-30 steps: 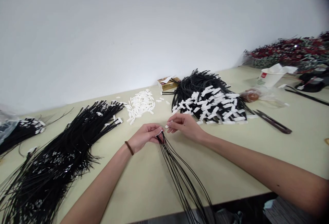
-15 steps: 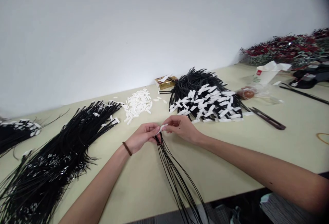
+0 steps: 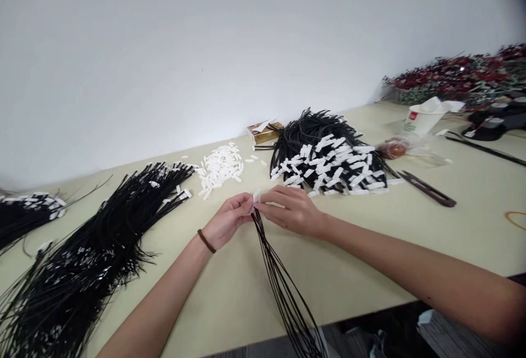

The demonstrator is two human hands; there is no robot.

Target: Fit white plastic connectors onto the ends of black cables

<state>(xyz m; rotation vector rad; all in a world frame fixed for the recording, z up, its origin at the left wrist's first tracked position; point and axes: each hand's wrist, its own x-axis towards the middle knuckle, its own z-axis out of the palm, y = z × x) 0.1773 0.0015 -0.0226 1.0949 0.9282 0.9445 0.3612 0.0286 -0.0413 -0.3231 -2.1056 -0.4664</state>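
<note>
My left hand (image 3: pixel 231 216), with a brown band at the wrist, pinches a white plastic connector (image 3: pixel 255 195) between thumb and fingers. Several thin black wires (image 3: pixel 273 259) run down from the connector and hang past the table's front edge. On the other side, my right hand (image 3: pixel 290 210) has its fingertips closed at the spot where the wires meet the connector. They seem to grip a black wire there, though the fingers cover part of it. Both hands are just above the table, almost touching.
Loose white connectors (image 3: pixel 222 166) lie in a heap behind my hands. Black wire bundles (image 3: pixel 102 237) spread on the left. A pile of black wires with white connectors (image 3: pixel 329 160) sits behind right, near snips (image 3: pixel 427 188), a paper cup (image 3: pixel 423 121) and a gold box (image 3: pixel 265 132).
My right hand has turned and moved its fingertips from the connector's right end down to the wires at its base. The hanging wires have drawn closer together. My left hand stays nearly in place.
</note>
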